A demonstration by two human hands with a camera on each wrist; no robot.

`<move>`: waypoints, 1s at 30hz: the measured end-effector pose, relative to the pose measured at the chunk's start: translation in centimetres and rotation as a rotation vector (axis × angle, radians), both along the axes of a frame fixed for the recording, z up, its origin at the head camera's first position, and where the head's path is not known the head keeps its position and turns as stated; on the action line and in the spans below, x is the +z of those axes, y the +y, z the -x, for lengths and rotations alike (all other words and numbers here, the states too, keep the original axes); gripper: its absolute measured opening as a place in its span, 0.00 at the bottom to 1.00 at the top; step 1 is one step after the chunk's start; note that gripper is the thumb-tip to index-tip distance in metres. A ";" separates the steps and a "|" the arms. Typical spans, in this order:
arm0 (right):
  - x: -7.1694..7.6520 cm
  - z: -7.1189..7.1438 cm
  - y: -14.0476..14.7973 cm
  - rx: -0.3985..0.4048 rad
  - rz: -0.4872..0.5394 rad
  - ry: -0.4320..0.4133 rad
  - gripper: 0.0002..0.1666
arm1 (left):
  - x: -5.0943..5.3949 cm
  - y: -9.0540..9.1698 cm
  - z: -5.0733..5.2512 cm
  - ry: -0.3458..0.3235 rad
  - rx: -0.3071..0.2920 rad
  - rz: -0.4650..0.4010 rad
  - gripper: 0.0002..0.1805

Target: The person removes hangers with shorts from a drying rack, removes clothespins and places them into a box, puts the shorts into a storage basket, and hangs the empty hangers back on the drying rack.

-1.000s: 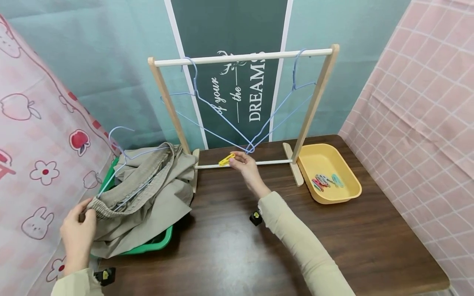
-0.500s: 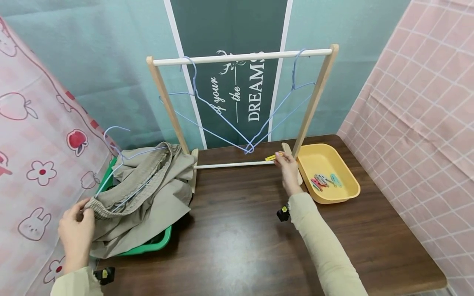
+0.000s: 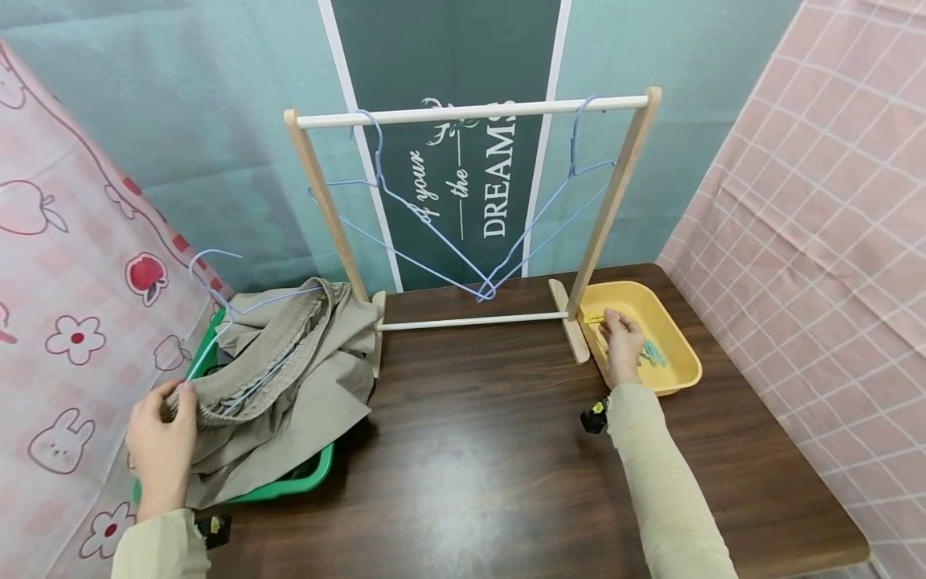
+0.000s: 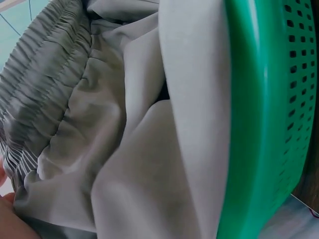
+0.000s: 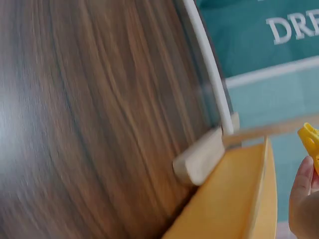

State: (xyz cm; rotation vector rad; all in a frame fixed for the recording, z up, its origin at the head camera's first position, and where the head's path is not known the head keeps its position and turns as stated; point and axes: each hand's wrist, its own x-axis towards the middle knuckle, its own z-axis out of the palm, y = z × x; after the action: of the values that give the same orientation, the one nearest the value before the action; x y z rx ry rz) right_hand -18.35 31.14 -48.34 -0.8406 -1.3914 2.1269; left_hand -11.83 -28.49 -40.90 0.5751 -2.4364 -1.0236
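Observation:
My left hand (image 3: 165,438) pinches one end of the gathered waistband (image 3: 224,394) of a grey-khaki garment (image 3: 318,386), heaped over a green basket (image 3: 297,482). A blue wire hanger (image 3: 217,297) runs inside the waistband, its hook sticking up on the left. In the left wrist view, only fingertips show at the edge of the cloth (image 4: 144,164). My right hand (image 3: 624,347) pinches a yellow clothespin (image 3: 595,319) above a yellow tray (image 3: 676,338). Inside it, green clothespins (image 3: 653,352) show beside the hand, which hides the others. The right wrist view shows the held clothespin (image 5: 311,142).
A small rack (image 3: 470,112) with wooden uprights stands at the table's back. Two blue hangers (image 3: 434,229) hang from its top bar, their lower corners crossing. A lower white bar (image 3: 470,322) joins the feet. Curtains surround the brown table (image 3: 463,450).
My right hand has travelled right with the yellow clothespin, from below the hangers to over the tray. The left hand stays at the waistband; the hanger's hook has shifted slightly left.

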 end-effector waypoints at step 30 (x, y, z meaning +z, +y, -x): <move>-3.3 -2.9 5.6 -0.005 -0.584 -0.544 0.28 | -1.5 0.9 1.7 0.140 0.072 0.028 0.19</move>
State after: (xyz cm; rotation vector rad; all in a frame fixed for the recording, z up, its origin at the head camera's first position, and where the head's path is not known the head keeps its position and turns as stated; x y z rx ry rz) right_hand -15.47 36.75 -51.63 -1.2018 -2.1234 1.3864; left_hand -13.51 -27.55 -42.43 0.5581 -2.2879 -0.9658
